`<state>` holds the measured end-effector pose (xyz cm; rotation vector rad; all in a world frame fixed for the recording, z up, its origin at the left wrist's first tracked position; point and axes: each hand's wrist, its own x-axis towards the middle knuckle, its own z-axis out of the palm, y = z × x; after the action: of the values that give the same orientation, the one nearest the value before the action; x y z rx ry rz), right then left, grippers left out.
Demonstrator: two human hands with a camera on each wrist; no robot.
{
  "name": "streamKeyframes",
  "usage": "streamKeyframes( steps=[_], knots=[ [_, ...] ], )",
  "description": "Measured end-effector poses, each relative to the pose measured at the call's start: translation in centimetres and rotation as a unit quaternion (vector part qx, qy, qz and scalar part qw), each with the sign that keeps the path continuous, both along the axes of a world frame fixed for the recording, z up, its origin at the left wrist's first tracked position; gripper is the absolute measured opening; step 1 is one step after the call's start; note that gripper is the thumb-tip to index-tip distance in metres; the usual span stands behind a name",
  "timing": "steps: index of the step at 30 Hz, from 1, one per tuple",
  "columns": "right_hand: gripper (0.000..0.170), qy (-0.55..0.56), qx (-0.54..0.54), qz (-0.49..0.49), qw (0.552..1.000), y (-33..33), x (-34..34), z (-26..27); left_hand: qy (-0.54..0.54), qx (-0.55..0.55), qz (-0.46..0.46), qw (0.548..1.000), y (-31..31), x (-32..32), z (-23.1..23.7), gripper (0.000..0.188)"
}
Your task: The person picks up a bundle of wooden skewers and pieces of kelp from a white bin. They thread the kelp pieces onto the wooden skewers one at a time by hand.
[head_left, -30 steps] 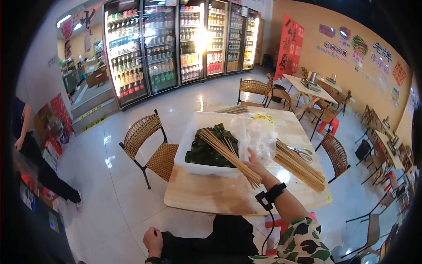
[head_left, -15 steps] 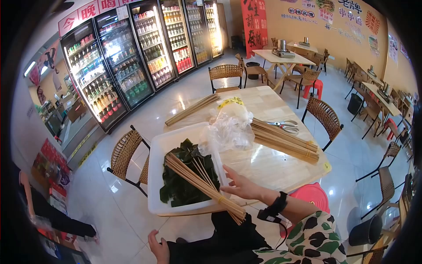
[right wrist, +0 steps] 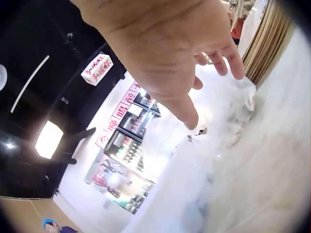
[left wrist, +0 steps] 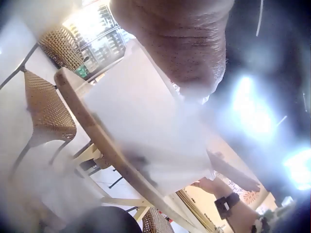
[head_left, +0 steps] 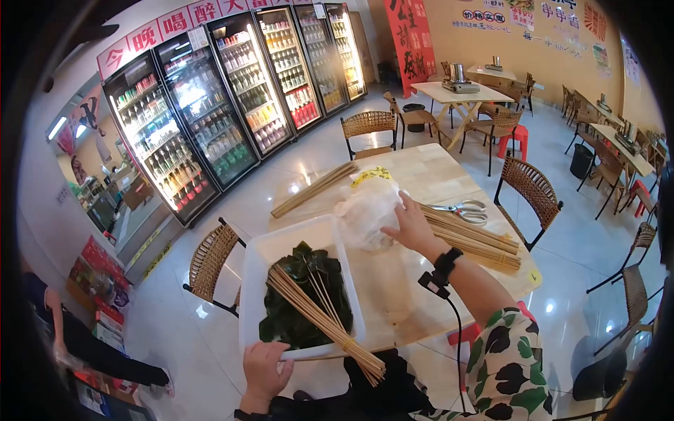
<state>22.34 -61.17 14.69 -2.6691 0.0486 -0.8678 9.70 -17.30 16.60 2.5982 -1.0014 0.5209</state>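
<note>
While the left hand [head_left: 265,372] is pinching the tub [head_left: 254,281], the bag [head_left: 365,214] is lying farther forward, against the spread right hand [head_left: 415,228], seemingly ungrasped

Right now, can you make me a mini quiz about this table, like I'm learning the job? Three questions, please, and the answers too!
1. What colour are the leafy pieces under the sticks in the white tub?
2. Which hand is at the plastic bag? A) left B) right
3. True or false: the scissors lie inside the white tub.

Key:
1. Dark green.
2. B, the right hand.
3. False: the scissors are outside it, on the table.
</note>
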Motion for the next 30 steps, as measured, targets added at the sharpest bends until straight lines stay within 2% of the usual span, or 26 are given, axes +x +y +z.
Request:
streamKeyframes(
  steps=[3,5,6,8,9,12,15,18,24,27,30],
  knots=[
    [0.066,0.016,0.201,0.02,0.979,-2.1,4.1,0.0,0.0,-0.007,0.021,1.0,-0.4,-0.1,-0.1,0.028],
    [0.066,-0.055,-0.019,0.017,0.998,-5.0,9.5,-4.0,0.01,0.01,0.028,1.0,-0.4,0.0,0.0,0.028],
    [0.065,-0.091,-0.131,0.014,0.987,-4.7,10.4,-3.3,0.016,0.017,0.031,0.999,-0.4,0.0,0.0,0.028],
    [0.061,-0.082,0.078,-0.038,0.993,-3.4,10.8,-3.5,0.021,0.005,0.04,0.999,-0.7,0.1,0.1,0.027],
    [0.059,-0.072,0.183,-0.063,0.978,-2.3,10.7,-3.2,0.015,-0.001,0.041,0.999,-1.0,-0.1,0.3,0.026],
    [0.051,0.115,0.307,-0.015,0.945,-0.3,12.5,-3.2,0.023,-0.008,0.051,0.998,-1.4,-0.3,0.6,0.025],
    [0.039,0.065,0.095,0.099,0.988,1.8,15.8,-7.3,0.023,-0.012,0.051,0.998,-1.6,-0.1,0.5,0.025],
    [0.03,0.209,-0.032,0.123,0.97,6.5,13.8,-3.1,0.015,-0.012,0.047,0.999,-2.0,-0.1,0.4,0.026],
    [0.021,0.056,-0.133,0.171,0.975,7.1,11.8,-4.1,-0.027,-0.01,0.036,0.999,-0.7,0.5,-1.3,0.027],
    [0.023,0.044,-0.19,0.17,0.966,7.3,11.2,-4.5,-0.044,-0.006,0.04,0.998,-1.1,0.8,-1.5,0.028],
    [0.034,0.088,-0.113,0.19,0.971,6.9,8.8,-2.2,-0.044,-0.005,0.055,0.997,-2.8,0.8,-1.3,0.027]
  ],
)
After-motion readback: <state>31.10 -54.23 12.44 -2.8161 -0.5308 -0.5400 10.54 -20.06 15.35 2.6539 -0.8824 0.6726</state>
